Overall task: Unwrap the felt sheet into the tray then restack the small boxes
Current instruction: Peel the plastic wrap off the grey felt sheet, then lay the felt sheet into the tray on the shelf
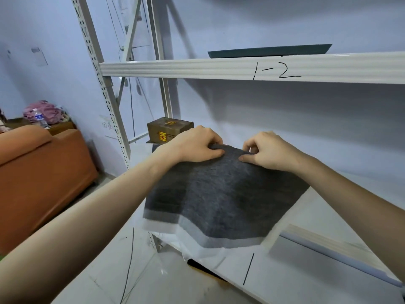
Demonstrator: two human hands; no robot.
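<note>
A dark grey felt sheet hangs over the front of the lower shelf, still inside a clear plastic wrapper that shows past its lower edge. My left hand grips the sheet's top edge, fingers curled over it. My right hand pinches the same edge just to the right. A small brown cardboard box with yellow labels stands on the shelf behind my left hand. A dark green tray lies flat on the upper shelf, seen edge-on. What lies under the sheet is hidden.
The white metal rack has an upper beam marked "1-2" and a slotted upright at the left. An orange sofa stands at the left, with a water bottle and pink cloth behind it. Pale floor lies below.
</note>
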